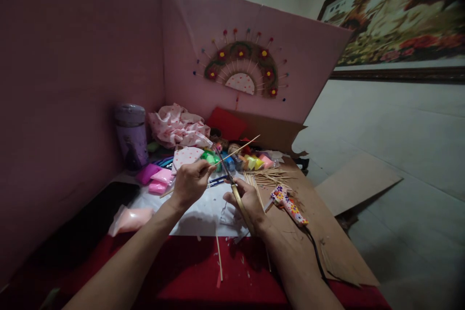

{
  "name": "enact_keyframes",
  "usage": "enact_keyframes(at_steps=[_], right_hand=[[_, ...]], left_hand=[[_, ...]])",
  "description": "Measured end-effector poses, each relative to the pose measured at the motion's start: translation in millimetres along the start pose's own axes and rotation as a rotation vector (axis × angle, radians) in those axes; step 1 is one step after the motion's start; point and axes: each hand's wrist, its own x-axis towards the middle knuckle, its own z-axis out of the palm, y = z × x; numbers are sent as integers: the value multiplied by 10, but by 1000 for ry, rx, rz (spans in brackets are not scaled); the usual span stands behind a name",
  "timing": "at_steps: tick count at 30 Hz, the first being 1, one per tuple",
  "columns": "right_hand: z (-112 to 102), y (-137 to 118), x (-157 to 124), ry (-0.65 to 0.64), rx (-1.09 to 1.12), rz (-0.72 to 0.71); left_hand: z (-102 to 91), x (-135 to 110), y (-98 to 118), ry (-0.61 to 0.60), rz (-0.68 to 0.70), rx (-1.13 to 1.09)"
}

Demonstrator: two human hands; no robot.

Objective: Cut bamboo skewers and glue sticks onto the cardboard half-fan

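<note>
My left hand (192, 181) is closed in a pinch on a thin wooden skewer (242, 147), which slants up to the right past the fingers, its other end showing below left of the wrist. In my right hand (249, 203) is a pair of scissors (238, 199) with gold-coloured handles. Their dark blades point up and away and cross the skewer just right of my left fingertips; I cannot tell whether they grip it. Beyond my right hand lies a pile of loose skewers (271, 177). One more skewer (219, 256) rests near the front, over the red cloth.
A flower-patterned glue gun (288, 205) lies on cardboard (323, 232) at right. Bagged coloured clay (254, 162), pink packets (160, 181), crumpled dotted fabric (178, 126) and a purple tumbler (131, 135) stand behind. A decorated half-round fan (241, 65) is on the pink panel.
</note>
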Motion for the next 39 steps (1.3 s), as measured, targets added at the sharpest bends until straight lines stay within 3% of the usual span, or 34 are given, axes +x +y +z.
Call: enact_keyframes(at_steps=[6, 14, 24, 30, 36, 39], right_hand=[[17, 0, 1, -17, 19, 21], [23, 5, -7, -22, -13, 25], [17, 67, -7, 2, -57, 7], [11, 41, -6, 8, -84, -13], [30, 2, -12, 21, -73, 13], [49, -25, -19, 15, -80, 22]], left_hand=[[4, -13, 21, 51, 61, 29], [-27, 0, 7, -42, -86, 0], [-14, 5, -9, -129, -138, -141], [-15, 6, 35, -90, -98, -145], [27, -3, 7, 30, 53, -118], [20, -7, 2, 35, 34, -52]])
